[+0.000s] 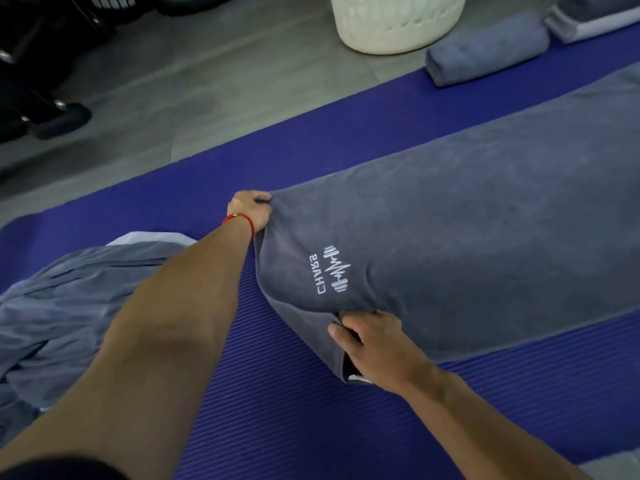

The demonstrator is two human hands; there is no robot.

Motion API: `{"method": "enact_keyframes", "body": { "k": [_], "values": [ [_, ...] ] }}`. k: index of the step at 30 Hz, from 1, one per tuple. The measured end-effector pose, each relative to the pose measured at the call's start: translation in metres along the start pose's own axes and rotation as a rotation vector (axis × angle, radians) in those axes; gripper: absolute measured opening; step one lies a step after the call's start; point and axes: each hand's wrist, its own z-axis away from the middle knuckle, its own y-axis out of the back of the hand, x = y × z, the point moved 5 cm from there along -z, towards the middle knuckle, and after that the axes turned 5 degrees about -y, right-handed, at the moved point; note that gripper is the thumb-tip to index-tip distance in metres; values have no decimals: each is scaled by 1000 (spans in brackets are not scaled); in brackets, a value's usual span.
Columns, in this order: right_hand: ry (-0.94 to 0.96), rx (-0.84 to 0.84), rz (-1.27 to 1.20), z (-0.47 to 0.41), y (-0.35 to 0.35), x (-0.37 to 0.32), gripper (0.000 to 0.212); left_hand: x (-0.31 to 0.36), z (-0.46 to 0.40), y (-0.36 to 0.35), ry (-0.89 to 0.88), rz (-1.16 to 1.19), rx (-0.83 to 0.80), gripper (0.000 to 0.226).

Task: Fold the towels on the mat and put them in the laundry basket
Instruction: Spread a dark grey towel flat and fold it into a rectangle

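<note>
A long grey towel [485,216] with a white embroidered logo lies spread along the blue ribbed mat [284,393]. My left hand [250,208] pinches its far near-end corner. My right hand [375,344] grips the other near-end corner, and that end is lifted slightly off the mat. A crumpled grey towel [65,306] lies in a heap on the mat at the left, partly under my left arm. The white laundry basket [394,26] stands on the floor past the mat, at the top.
A rolled grey towel [485,57] lies on the mat's far edge beside the basket, with more folded grey cloth [588,19] behind it. Black equipment with a wheel [59,119] stands on the grey floor at the upper left.
</note>
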Motion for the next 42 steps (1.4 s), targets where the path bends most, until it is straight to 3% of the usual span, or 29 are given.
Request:
{"method": "enact_keyframes", "body": {
  "k": [4, 9, 12, 15, 19, 24, 26, 30, 35, 39, 42],
  "values": [
    [-123, 38, -260, 4, 27, 18, 47, 13, 5, 15, -46, 68, 77, 27],
    [-195, 399, -183, 43, 114, 75, 42, 69, 8, 16, -367, -153, -30, 46],
    [-359, 525, -174, 76, 168, 127, 42, 129, 15, 0, -575, -157, 20, 34],
    [-521, 645, -193, 102, 209, 181, 43, 190, 17, -40, -666, -55, 32, 22],
    [-634, 719, -107, 123, 258, 231, 45, 278, 25, -121, -733, 22, 77, 16],
    [-750, 949, -153, 154, 323, 302, 43, 383, 33, -218, -625, 260, 50, 13],
    [-791, 998, -134, 165, 349, 333, 43, 423, 30, -250, -686, 216, 51, 8],
    [-840, 1048, -60, 176, 396, 386, 46, 496, 32, -305, -781, 120, 95, 22],
    [-916, 1260, -85, 173, 453, 451, 37, 564, 34, -361, -845, 113, 135, 20],
    [-1103, 1340, -144, 163, 456, 493, 30, 604, 33, -399, -867, 42, 153, 22],
    [-1151, 1398, -29, 157, 447, 501, 30, 627, 20, -431, -839, -30, 154, 23]
  ]
}}
